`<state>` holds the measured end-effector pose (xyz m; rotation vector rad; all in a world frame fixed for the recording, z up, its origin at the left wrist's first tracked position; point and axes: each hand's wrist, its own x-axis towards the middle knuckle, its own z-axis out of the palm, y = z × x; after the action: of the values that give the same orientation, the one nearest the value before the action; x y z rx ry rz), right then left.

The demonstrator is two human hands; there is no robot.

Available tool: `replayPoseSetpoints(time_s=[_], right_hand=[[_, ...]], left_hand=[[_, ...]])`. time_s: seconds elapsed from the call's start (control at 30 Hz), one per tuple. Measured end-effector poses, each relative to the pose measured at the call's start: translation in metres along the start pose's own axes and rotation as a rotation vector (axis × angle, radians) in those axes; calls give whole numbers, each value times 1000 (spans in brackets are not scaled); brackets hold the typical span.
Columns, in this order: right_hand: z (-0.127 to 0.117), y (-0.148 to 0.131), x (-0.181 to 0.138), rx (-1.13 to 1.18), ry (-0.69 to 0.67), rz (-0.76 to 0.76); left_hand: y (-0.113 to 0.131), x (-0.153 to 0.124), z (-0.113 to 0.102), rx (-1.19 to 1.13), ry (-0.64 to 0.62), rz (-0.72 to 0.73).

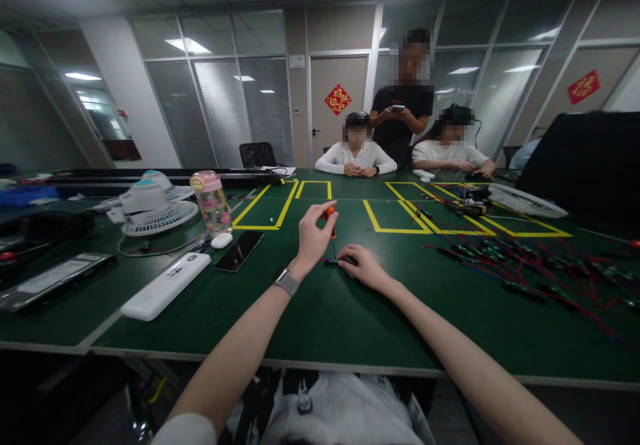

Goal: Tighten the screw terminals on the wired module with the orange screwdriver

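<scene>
My left hand (316,233) is closed around the orange handle of a small screwdriver (331,213), which stands upright with its shaft pointing down. Its tip meets a small green circuit board (330,261) lying on the green tabletop. Beside the board rests my right hand (364,267), low on the table, with its fingertips pressed together at the board's right end. Part of the board is hidden by those fingers. A watch (285,281) is on my left wrist.
Left of my arm lie a black phone (239,251), a white power bank (167,286), a pink-lidded bottle (211,205) and a white fan (157,205). Wired circuit boards (520,258) are heaped at right. Yellow tape (400,230) marks the table. Two people sit opposite; another stands.
</scene>
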<state>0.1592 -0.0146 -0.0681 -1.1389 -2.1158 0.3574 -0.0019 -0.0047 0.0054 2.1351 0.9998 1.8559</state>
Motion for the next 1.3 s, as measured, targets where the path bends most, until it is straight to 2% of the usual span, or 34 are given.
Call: replayPoseSetpoints(time_s=[0.13, 0.3, 0.57, 0.77, 0.97, 1.17, 1.3], right_hand=[[0, -1, 0, -2, -8, 9], [-1, -1, -1, -2, -11, 8], [0, 0, 0, -20, -4, 5], [2, 3, 1, -15, -7, -6], [2, 3, 0, -22, -3, -1], [1, 3, 0, -19, -5, -3], [2, 4, 0, -21, -5, 0]], left_hand=[[1, 0, -1, 52, 8, -23], [-2, 0, 0, -75, -67, -49], [1, 0, -3, 61, 53, -4], [0, 0, -3, -43, -19, 15], [-1, 0, 0, 40, 31, -12], [-3, 0, -1, -92, -63, -38], [-2, 0, -1, -60, -23, -42]])
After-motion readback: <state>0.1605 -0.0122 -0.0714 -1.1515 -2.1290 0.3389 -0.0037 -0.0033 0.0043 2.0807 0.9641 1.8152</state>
